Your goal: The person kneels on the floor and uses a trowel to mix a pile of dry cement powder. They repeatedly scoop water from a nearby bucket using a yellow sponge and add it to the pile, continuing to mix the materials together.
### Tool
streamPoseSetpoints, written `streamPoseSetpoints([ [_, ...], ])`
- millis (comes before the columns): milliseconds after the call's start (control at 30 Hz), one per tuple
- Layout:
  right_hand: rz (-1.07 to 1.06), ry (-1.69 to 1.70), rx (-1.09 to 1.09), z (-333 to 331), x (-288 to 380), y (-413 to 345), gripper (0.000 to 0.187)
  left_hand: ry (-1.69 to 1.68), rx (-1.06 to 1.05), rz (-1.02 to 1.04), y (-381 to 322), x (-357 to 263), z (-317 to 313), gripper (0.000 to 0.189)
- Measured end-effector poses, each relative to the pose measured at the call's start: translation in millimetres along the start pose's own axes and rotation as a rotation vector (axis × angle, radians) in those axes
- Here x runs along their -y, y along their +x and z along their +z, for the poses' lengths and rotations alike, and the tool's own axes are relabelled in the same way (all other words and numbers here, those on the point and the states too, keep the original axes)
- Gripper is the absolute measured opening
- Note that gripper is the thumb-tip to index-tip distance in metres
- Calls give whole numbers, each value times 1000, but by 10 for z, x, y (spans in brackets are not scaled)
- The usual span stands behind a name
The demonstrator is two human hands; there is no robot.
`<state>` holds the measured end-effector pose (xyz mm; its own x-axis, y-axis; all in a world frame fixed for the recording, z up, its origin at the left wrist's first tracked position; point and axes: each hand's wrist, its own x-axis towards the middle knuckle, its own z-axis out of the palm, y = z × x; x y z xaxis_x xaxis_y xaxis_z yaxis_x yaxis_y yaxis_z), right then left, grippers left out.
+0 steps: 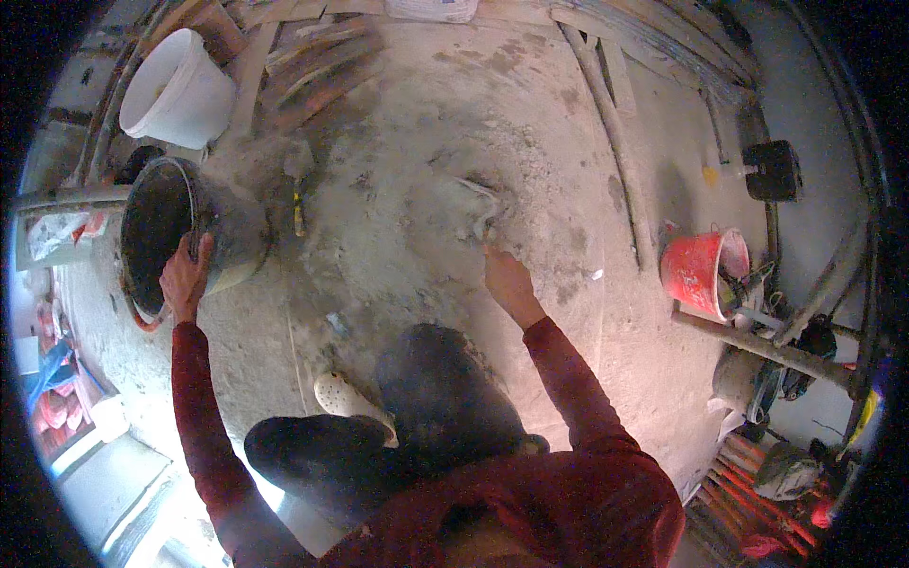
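My left hand (186,278) grips the rim of a dark bucket (231,227), which is tipped on its side with its mouth towards the left. The inside of the bucket is too dark to make out. In my right hand (511,284) is the handle of a trowel (486,202); its grey, dusty blade rests low against the floor and is hard to tell from it. Grey powdery material (398,206) is spread over the concrete floor around the blade. Between my hands lies a putty knife (298,206) with a yellow and black handle.
A white bucket (181,92) lies tilted at the upper left, near timber boards (323,67). To the right are a red bucket (699,273) with tools in it, a wooden pole (614,153) and a dark floodlight (774,170). A perforated clog (348,397) shows by my knees.
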<state>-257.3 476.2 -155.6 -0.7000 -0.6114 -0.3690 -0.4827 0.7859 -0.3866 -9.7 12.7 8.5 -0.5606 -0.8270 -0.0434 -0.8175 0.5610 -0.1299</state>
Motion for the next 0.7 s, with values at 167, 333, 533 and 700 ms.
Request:
streamPoseSetpoints([
  [167, -293, 71, -584, -225, -261, -764, 35, 18, -2, 20, -2, 46, 22, 66],
  [333, 691, 1273, 77, -258, -777, -1430, 31, -14, 65, 0, 11, 32, -8, 65],
  [533, 799, 1802, 301, 95, -462, -516, 31, -16, 39, 14, 2, -22, -54, 64],
  [700, 588, 1776, 246, -61, -247, -3, 29, -13, 39, 29, -1, 1, -27, 64],
])
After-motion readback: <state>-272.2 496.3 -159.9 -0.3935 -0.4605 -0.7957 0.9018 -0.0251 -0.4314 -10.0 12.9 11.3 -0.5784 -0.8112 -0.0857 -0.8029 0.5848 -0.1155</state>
